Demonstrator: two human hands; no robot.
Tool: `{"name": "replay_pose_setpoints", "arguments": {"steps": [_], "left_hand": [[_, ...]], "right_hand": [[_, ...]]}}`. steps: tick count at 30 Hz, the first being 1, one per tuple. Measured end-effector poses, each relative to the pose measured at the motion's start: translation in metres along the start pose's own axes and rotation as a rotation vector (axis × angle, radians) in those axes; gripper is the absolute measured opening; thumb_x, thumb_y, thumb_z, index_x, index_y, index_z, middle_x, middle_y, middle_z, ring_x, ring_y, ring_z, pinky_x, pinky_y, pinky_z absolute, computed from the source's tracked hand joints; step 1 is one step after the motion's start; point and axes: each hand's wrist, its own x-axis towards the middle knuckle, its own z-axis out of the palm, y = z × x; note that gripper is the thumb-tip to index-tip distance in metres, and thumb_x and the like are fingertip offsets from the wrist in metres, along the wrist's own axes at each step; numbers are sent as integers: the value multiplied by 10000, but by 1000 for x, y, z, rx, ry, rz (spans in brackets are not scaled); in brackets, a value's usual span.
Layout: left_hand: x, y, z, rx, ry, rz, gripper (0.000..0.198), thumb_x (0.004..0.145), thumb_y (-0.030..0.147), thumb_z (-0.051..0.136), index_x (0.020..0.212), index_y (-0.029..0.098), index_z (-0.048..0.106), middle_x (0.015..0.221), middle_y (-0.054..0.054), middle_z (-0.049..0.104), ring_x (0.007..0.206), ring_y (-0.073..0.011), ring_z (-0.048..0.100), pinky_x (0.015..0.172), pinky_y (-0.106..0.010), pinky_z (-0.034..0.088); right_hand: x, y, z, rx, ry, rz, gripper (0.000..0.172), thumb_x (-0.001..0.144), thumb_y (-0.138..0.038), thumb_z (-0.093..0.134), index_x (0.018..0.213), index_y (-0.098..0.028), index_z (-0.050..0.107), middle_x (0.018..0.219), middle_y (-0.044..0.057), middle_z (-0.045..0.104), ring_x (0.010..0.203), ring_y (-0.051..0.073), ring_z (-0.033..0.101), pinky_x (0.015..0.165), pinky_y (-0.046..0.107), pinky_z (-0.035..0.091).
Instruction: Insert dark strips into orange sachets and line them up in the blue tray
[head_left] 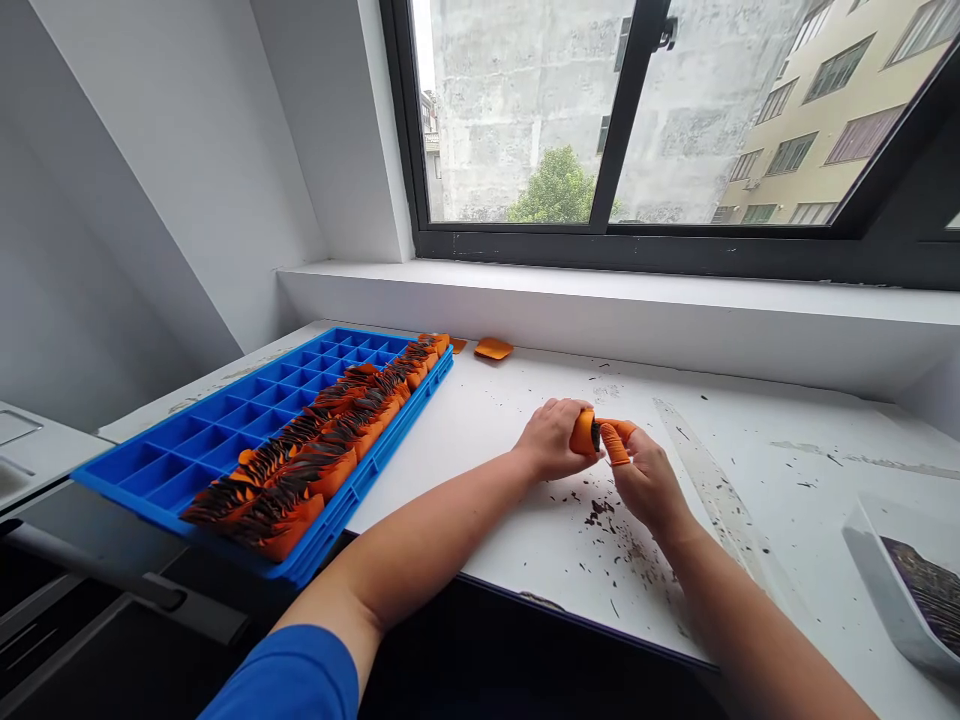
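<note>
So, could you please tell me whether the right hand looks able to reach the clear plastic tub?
Probably yes: nothing upright seems to stand between the right hand and the clear plastic tub, only dark bits on the white table, though that hand is occupied at the orange piece.

Matt orange piece (582,433), smooth blue plastic tray (244,415), clear plastic tub (871,555), cloth sleeve (292,680)

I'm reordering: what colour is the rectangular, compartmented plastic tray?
The tray is blue, clearest in the head view.
</note>
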Motion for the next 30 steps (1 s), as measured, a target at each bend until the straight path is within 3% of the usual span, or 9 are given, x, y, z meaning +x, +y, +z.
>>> {"name": "replay_pose_setpoints", "arguments": {"steps": [6,12,18,23,30], "left_hand": [[0,1,-3,-57,6,-48,419,749,424,747,1061,219,555,1032,-51,670,980,-249,594,861,-387,516],[0,5,-5,-56,-49,-35,336,752,428,731,931,223,534,911,-34,644,899,-225,587,770,-336,502],[0,0,-4,-79,-52,-44,351,742,422,731,957,223,538,927,-35,643,927,-226,585,790,-333,501],[0,-5,-2,-105,-54,-92,391,746,456,739,979,223,529,928,-35,645,952,-225,598,798,-328,516],[-1,0,-4,-78,-108,-72,449,719,476,762,1024,228,545,1023,-56,659,1036,-259,607,833,-354,529]], "right_hand": [[0,4,1,9,35,9,456,921,-568,537,1138,-207,711,899,66,647,735,208,553,689,364,478],[1,7,5,76,-7,114,519,862,-620,607,1124,-182,701,853,52,622,655,181,524,630,345,466],[-2,2,4,60,5,159,532,830,-628,633,1125,-189,699,896,56,627,646,173,531,615,336,465],[-3,1,5,67,-5,113,514,815,-617,650,1106,-199,717,874,48,628,636,169,522,599,328,461],[-1,6,4,80,-28,145,553,752,-622,692,1085,-182,727,827,55,636,581,167,502,534,321,445]]}}
